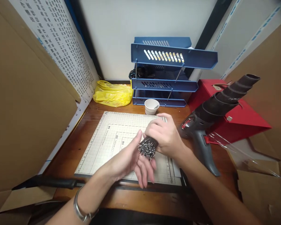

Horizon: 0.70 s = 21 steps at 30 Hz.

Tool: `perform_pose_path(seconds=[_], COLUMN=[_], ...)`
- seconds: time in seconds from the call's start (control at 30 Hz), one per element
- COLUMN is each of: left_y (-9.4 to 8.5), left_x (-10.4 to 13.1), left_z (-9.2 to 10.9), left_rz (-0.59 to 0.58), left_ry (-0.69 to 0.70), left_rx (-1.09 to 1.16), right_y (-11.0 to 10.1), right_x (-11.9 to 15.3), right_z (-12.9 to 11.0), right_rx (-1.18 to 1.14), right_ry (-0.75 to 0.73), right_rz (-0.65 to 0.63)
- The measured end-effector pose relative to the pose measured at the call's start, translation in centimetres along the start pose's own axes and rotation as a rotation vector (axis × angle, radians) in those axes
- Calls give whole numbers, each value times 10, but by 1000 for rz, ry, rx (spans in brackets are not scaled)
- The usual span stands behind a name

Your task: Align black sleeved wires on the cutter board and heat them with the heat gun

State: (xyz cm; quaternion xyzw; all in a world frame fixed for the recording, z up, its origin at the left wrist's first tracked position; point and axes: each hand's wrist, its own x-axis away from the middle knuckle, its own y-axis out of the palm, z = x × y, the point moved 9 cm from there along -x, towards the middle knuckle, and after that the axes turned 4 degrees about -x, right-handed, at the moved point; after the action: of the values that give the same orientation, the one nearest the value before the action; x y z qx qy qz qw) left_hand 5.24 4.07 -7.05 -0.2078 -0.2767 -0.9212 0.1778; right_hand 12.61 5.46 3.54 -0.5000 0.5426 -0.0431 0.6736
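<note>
A thick bundle of thin black wires (148, 147) with shiny bare tips points toward me. My right hand (165, 134) is wrapped round the bundle from above, and its far part is hidden by that hand. Close against the tips, my left hand (133, 161) is open, palm turned toward the wire ends and fingers stretched out beneath them. Both hands are over a cream paper cutter board (96, 147) printed with a grid and size marks. Just beyond my right hand stands a white paper cup (151, 107) with a few thin dark pieces inside.
A grey heat gun (201, 131) with a stepped black nozzle stands at the right, before a red box (243, 125). Blue stacked trays (164, 84) and a yellow plastic bag (113, 93) are at the back. The cutter's black handle (61, 182) lies along the front left.
</note>
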Motion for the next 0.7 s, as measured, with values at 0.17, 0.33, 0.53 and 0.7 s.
perform_pose_path(seconds=[0.17,0.33,0.53,0.7], left_y=[0,-4,-11,-21], left_x=[-3,-8,-11,-5], left_z=[-4,-2,7,12], left_rz=[-132,7,211,288], left_ry=[-101,-76,67,110], left_rx=[127,132,102,-2], right_y=[29,52,60,40], right_x=[5,21,26,22], right_z=[1,23,24,3], right_rx=[4,-236,-73,105], right_ry=[5,317,273,98], right_rz=[-197,-407,-355,-158])
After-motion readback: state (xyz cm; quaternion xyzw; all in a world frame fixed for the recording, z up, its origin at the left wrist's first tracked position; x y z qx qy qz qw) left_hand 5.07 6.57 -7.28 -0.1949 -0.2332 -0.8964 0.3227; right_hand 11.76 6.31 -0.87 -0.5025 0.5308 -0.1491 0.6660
